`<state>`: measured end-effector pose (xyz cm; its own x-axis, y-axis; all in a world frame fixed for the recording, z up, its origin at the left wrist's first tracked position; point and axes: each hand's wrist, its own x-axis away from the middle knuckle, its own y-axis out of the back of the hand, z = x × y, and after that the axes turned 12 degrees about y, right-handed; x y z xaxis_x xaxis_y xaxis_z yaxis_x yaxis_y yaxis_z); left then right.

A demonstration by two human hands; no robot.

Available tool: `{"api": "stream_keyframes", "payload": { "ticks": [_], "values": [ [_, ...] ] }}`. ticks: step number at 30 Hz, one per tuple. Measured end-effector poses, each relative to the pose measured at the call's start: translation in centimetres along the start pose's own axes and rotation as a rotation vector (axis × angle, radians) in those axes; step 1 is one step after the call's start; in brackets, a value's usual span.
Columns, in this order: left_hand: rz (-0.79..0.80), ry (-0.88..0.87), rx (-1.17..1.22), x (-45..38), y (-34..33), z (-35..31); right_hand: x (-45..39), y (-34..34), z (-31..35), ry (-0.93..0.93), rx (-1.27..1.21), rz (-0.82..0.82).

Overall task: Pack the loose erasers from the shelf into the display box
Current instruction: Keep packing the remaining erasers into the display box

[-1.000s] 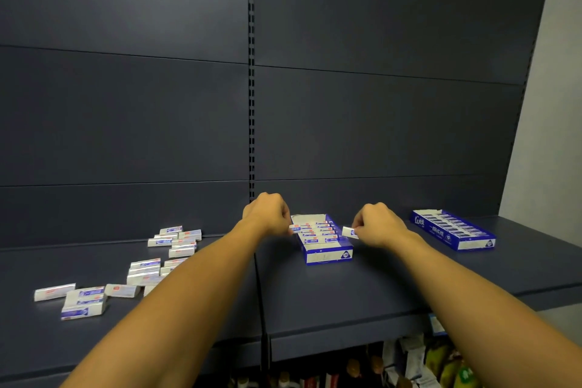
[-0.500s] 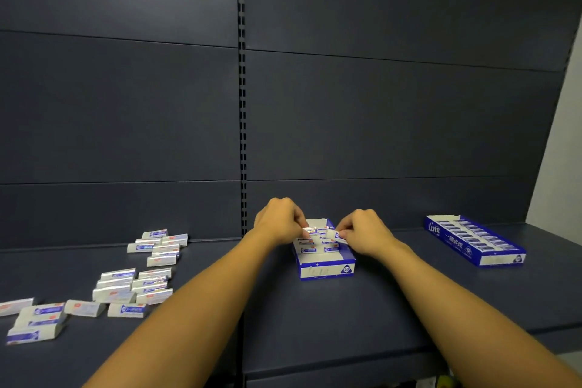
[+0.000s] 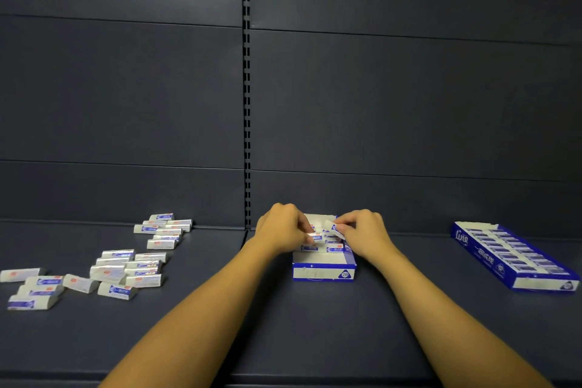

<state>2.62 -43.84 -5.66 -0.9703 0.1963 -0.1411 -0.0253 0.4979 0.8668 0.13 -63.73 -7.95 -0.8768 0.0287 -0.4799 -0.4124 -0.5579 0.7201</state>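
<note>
Both hands curl over display box (image 3: 324, 271); right hand (image 3: 362, 235) grip pinches eraser (image 3: 333, 228).

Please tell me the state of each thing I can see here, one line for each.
Middle box: open, partly filled.
Held eraser: tilted above the middle box.
Right hand: pinches the held eraser.
Left hand: fingers curled on erasers in the box.
Loose erasers: scattered flat, unpacked.
Right box: open, full.
</note>
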Motion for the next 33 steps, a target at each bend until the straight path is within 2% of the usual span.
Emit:
{"api": "stream_keyframes", "payload": {
  "ticks": [12,24,33],
  "values": [
    [0.022,0.088,0.007,-0.3,-2.1,0.8,0.8,-1.9,-1.5,-0.061,-0.164,-0.026],
    [-0.026,0.027,-0.113,0.0,-2.4,0.4,0.5,-1.1,-0.5,0.071,0.025,0.104],
    [-0.015,0.001,-0.16,0.0,-2.5,0.5,0.8,-1.0,-0.4,0.079,0.109,0.15]
  ]
}}
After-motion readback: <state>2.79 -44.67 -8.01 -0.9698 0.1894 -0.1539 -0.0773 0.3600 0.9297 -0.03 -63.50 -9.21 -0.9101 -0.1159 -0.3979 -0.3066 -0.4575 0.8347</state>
